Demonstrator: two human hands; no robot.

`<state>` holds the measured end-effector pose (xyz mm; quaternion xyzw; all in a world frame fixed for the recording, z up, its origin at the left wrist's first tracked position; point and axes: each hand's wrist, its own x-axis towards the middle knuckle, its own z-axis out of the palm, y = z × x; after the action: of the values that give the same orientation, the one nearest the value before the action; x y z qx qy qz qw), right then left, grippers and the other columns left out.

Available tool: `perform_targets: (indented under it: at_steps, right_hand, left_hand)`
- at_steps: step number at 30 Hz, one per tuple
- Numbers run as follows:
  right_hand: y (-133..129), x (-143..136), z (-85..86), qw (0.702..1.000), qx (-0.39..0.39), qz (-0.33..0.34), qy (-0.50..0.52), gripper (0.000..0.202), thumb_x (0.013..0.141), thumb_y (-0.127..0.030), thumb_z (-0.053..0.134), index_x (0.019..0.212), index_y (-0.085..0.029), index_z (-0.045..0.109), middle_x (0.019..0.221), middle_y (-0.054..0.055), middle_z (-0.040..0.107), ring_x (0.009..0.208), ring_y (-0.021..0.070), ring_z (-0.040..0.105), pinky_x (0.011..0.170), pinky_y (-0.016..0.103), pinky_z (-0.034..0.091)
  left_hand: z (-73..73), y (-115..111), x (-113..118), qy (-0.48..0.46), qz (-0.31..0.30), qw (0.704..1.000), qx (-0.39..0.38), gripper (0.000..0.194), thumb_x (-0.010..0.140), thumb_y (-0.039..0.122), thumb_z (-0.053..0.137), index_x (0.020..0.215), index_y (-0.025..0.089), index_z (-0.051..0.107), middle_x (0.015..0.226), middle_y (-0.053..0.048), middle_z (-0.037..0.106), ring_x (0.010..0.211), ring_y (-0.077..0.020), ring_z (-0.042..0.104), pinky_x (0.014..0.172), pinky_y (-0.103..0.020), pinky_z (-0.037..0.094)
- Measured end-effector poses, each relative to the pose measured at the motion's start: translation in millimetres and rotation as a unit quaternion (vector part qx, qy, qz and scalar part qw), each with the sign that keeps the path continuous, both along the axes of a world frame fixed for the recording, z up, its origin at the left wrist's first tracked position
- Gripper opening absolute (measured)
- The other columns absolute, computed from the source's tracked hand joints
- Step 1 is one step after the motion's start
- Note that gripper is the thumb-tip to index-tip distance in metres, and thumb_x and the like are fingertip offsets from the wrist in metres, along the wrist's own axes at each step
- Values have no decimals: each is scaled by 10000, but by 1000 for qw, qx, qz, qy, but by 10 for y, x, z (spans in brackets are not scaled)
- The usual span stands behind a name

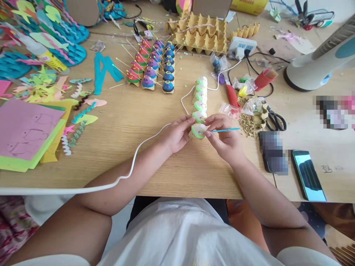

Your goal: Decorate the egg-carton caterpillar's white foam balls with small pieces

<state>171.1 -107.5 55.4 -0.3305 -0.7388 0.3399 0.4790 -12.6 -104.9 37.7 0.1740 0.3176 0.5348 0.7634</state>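
Observation:
A caterpillar made from an egg-carton strip point(200, 96), covered in white and light green with small coloured dots, lies lengthwise in front of me. My left hand point(179, 133) is closed on its near end, the thumb and fingers at the left side of the front bumps. In my right hand point(225, 137) a thin blue modelling tool point(226, 130) is pinched, its tip at the face of the nearest bump. Some right fingers rest along the strip's right side. Beyond, at the left, stand finished caterpillars: a red and green one point(136, 67), a purple one point(150, 71) and a blue one point(168, 68).
A white cable point(135, 155) crosses over my left forearm. Coloured paper sheets point(27, 127) and cutouts lie left. To the right are black scissors point(276, 120), a phone point(308, 175), clay bags point(245, 85) and a white appliance point(307, 70). Egg cartons point(199, 33) and a power strip point(245, 44) stand behind.

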Motion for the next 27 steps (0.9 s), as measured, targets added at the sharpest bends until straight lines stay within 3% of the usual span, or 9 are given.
perform_targets:
  at_steps: [27]
  right_hand:
    - [9,-2,-35,1000,-11,3,11,136,976,-404,759,909,-297,708,1082,70,726,1095,260,688,1024,495,540]
  left_hand:
    - [-29,1,7,-8,9,1000,2,72,951,136,773,881,152,773,818,-3,801,693,-96,725,661,-200,534]
